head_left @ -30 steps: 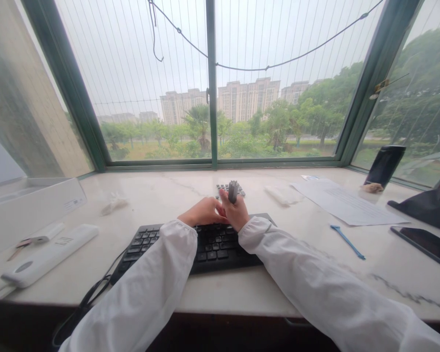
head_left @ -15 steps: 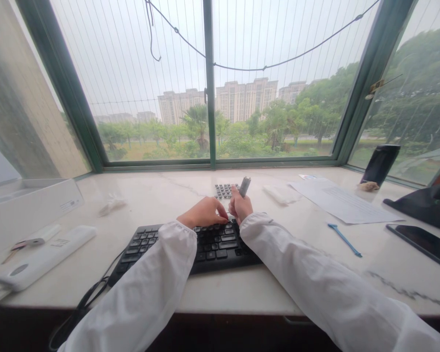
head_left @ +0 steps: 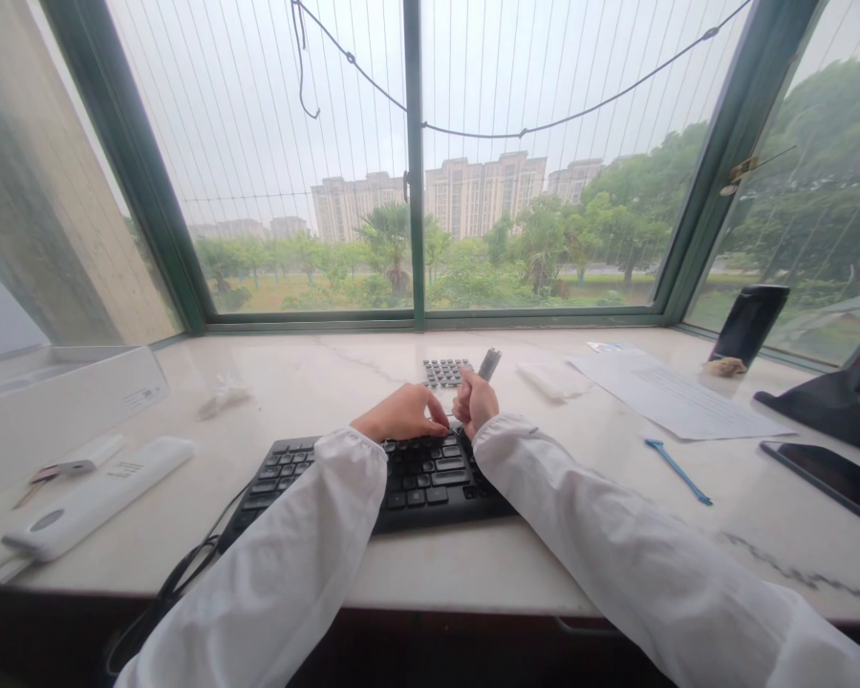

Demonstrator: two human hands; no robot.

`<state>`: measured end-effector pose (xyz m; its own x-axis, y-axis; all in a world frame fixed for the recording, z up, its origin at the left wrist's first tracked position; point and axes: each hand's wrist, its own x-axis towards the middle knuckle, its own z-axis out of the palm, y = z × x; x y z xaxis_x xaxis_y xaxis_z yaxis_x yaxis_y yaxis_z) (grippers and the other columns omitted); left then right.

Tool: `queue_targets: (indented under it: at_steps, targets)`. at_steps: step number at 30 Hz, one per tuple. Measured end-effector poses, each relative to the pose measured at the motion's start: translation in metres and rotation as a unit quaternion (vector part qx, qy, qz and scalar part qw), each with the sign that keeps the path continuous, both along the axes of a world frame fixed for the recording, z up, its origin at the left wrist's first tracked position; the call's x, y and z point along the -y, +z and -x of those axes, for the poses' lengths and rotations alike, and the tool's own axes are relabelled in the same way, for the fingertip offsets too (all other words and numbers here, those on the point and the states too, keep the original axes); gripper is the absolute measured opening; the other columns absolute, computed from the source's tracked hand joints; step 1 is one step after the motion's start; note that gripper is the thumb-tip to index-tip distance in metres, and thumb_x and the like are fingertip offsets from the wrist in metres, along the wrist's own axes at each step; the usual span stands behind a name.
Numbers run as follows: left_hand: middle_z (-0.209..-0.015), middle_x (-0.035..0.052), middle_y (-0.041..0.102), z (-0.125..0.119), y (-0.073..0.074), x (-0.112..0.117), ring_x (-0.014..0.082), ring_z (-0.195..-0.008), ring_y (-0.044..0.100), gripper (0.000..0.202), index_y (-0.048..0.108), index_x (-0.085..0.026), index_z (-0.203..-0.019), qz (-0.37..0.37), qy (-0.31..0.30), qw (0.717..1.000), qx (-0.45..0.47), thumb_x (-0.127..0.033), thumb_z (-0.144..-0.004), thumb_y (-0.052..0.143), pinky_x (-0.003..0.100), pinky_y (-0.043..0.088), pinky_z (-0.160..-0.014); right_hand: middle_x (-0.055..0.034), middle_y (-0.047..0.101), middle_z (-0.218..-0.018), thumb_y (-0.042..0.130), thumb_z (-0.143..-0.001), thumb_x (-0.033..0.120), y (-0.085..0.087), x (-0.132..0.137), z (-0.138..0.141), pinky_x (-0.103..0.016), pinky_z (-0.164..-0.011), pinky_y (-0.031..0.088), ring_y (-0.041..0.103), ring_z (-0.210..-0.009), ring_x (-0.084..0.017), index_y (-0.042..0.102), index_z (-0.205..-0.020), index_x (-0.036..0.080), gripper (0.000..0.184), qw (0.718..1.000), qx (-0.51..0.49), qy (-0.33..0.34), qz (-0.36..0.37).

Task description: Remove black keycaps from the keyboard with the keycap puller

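Note:
A black keyboard [head_left: 448, 478] lies at a slant under both my forearms. My left hand [head_left: 403, 413] is over its upper part, thumb and fingertips closed together low at the keys; whatever they pinch is too small to tell. Beside it, my right hand [head_left: 477, 401] is wrapped round a tool with a grey handle [head_left: 490, 363], whose butt sticks up out of the fist. Its thin working end points down at the keys between my hands and is mostly hidden. Just behind the hands, small dark keycaps [head_left: 444, 372] stand in rows on the white surface.
To the right are a clear plastic packet [head_left: 555, 380], a paper sheet [head_left: 659, 392], a blue stick [head_left: 678, 472], a phone [head_left: 835, 478] and a dark cylinder [head_left: 749, 325]. To the left are a white power bank [head_left: 104, 499], a white box [head_left: 90, 382] and a black cable [head_left: 179, 573].
The whole view has shifted slightly. My right hand and the grey handle have tipped a little to the right. My left fingers stay pinched at the keys.

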<state>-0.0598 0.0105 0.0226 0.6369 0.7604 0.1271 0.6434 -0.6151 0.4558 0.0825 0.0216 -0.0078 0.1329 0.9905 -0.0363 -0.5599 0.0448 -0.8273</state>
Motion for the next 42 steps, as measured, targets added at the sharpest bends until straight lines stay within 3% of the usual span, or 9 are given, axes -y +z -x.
queue_targets:
  at_steps: [7, 22, 30, 36, 42]
  targets:
    - [-0.08, 0.003, 0.073, 0.0, 0.002, 0.001, 0.0152, -0.07, 0.061, 0.028, 0.077, -0.018, -0.086, 0.003, -0.001, 1.0, -0.004, -0.039, -0.07, 0.067, 0.024, 0.043, -0.07, 0.0104, 0.018, -0.032, 0.047, -0.089, 0.034, 0.001, -0.001, -0.001, -0.019, -0.028, 0.006, 0.011, -0.026, -0.004, 0.026, -0.052, 0.022, 0.044, 0.999, -0.018, 0.027, 0.003]
    - [-0.081, 0.0029, 0.073, 0.002, -0.001, -0.001, 0.0156, -0.073, 0.062, 0.027, 0.077, -0.019, -0.086, 0.001, -0.011, 1.0, 0.005, -0.038, -0.071, 0.067, 0.024, 0.043, -0.07, 0.0088, 0.021, -0.032, 0.057, -0.086, 0.038, -0.004, -0.008, 0.0, -0.02, -0.024, 0.014, 0.018, -0.025, -0.005, 0.027, -0.048, 0.023, 0.05, 0.995, 0.086, -0.023, 0.039]
    - [-0.081, 0.0018, 0.073, 0.001, -0.004, -0.003, 0.0162, -0.074, 0.063, 0.026, 0.077, -0.02, -0.086, 0.009, -0.004, 1.0, 0.006, -0.039, -0.07, 0.067, 0.025, 0.044, -0.073, 0.0078, 0.021, -0.032, 0.054, -0.086, 0.041, -0.005, 0.001, 0.007, -0.021, -0.026, 0.016, 0.02, -0.026, -0.005, 0.028, -0.042, 0.023, 0.054, 0.994, 0.104, 0.002, -0.027]
    - [-0.084, 0.0022, 0.073, 0.005, -0.01, -0.01, 0.017, -0.077, 0.064, 0.03, 0.076, -0.019, -0.088, 0.029, -0.018, 0.999, 0.015, -0.041, -0.07, 0.066, 0.025, 0.045, -0.075, 0.0069, 0.025, -0.032, 0.059, -0.079, 0.05, -0.007, 0.006, 0.009, -0.023, -0.029, 0.021, 0.024, -0.029, -0.006, 0.029, -0.041, 0.023, 0.056, 0.981, 0.152, 0.012, -0.119]
    - [-0.076, 0.003, 0.072, 0.004, -0.006, -0.005, 0.0166, -0.071, 0.063, 0.032, 0.076, -0.018, -0.083, 0.038, 0.015, 0.999, 0.006, -0.045, -0.068, 0.067, 0.025, 0.045, -0.07, 0.006, 0.028, -0.032, 0.057, -0.078, 0.059, -0.008, 0.009, 0.014, -0.024, -0.03, 0.022, 0.027, -0.028, -0.007, 0.031, -0.041, 0.023, 0.058, 0.973, 0.163, 0.026, -0.165]
